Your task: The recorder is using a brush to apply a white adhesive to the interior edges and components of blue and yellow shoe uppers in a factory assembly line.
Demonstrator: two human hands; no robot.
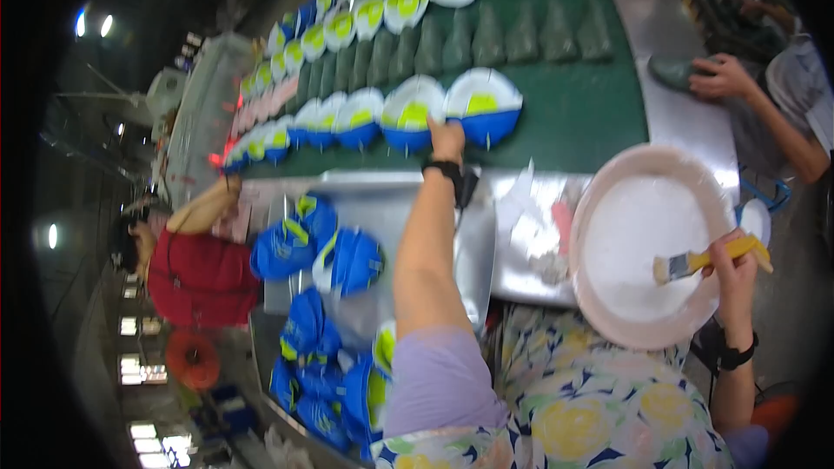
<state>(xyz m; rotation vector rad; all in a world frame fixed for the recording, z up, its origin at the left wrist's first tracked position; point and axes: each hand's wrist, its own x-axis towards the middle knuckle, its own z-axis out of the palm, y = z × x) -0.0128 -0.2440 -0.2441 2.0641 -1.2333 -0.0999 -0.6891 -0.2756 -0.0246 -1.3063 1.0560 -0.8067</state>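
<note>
At the near row on the green table (591, 100), the left hand (446, 143) is placed where two blue-and-white pieces meet, its fingertips at the lower edge of the end piece (484, 113); whether that piece is gripped or merely touched cannot be told. A yellow-handled brush (695, 263) is gripped in the right hand (734, 271), its bristles held over the pale basin (601, 308) of white matter; contact with it cannot be made out. The step in hand is judged to be positioning between brushings; next, a loaded brush and a steadied piece would be called for.
</note>
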